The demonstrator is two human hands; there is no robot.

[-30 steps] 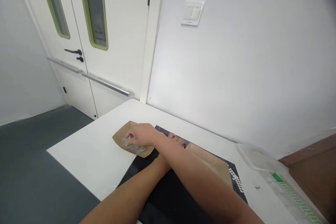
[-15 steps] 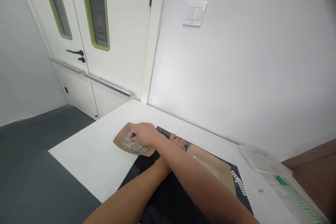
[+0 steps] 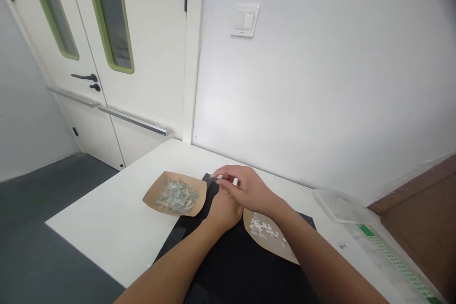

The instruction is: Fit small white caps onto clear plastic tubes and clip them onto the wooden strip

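My right hand is above and partly in front of my left hand. Its thumb and index finger curl toward each other at the tips; anything between them is too small to make out. My left hand is bent over the black mat, and its fingers are hidden behind the right one. Left of the hands sits a brown paper tray holding many small clear plastic pieces. Under my right forearm is a second brown paper tray with small white pieces, partly covered by the arm.
The white table meets the wall at the back. To the right are a clear plastic lid or box, a strip with green markings and a small metallic-looking item. A double door stands beyond the table's left side.
My right hand has left the tray of clear pieces and come right, over my left hand. My forearms are no longer crossed. The view has swung slightly right.
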